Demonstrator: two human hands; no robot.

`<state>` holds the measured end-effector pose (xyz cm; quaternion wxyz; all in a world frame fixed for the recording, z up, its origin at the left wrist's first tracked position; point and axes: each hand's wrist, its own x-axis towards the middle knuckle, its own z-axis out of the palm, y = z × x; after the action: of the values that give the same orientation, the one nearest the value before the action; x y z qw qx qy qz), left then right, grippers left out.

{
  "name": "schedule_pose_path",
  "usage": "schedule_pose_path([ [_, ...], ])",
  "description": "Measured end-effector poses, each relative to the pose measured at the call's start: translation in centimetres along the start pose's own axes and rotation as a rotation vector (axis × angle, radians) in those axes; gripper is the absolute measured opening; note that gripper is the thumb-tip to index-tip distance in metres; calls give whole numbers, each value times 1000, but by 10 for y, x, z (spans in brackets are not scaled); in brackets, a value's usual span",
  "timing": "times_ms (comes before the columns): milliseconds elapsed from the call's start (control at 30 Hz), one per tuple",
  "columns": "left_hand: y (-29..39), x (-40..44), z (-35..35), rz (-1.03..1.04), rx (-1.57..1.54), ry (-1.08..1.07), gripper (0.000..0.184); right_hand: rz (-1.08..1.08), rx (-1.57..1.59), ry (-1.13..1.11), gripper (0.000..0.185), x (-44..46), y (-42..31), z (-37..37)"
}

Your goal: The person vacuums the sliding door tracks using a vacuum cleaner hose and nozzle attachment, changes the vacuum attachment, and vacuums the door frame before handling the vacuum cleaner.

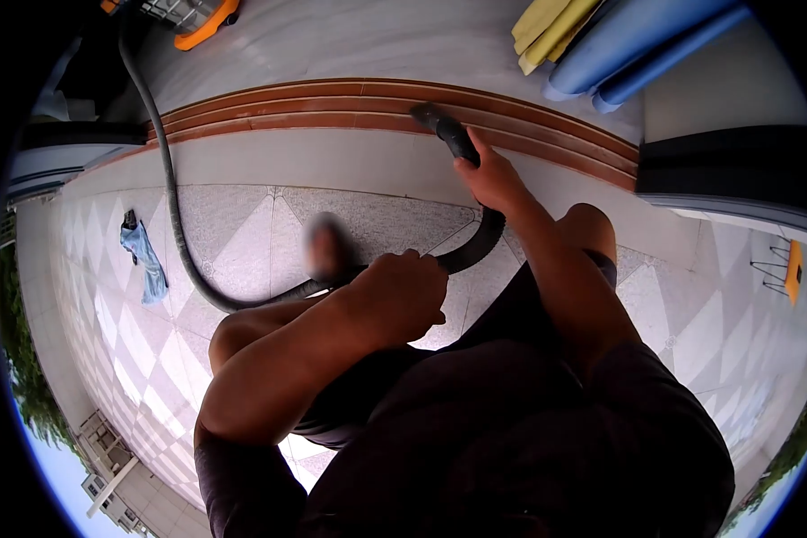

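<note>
And there we were, right arm reaching out ahead, elbow bent, our right hand (498, 184) clamped around the curved black wand (460, 145), a finger and the thumb showing on its near side. Our left arm crossed low in front of the body, and the left hand (399, 291), knuckles up, closed in a fist on the vacuum hose (177, 220). The hands were apart, with a bend of ribbed hose between them.

Up at the front, the flattened nozzle (429, 114) sat at the ridges of the reddish-brown door track (332, 105), though we could not tell how firmly it touched. The hose, black and corrugated, looped left over the tiled floor (233, 220) and climbed across the track toward the canister vacuum (188, 18), steel-coloured with an orange base. Off to the left lay a light blue cloth (148, 264), well apart from our hands.
</note>
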<state>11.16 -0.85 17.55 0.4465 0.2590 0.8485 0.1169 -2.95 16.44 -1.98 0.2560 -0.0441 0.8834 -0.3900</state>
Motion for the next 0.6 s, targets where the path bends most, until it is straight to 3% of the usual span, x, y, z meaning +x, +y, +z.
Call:
schedule_pose_path([
  [600,5,-4,-7,37,-27,125,55,201,-12,15,78,-64,39,-130],
])
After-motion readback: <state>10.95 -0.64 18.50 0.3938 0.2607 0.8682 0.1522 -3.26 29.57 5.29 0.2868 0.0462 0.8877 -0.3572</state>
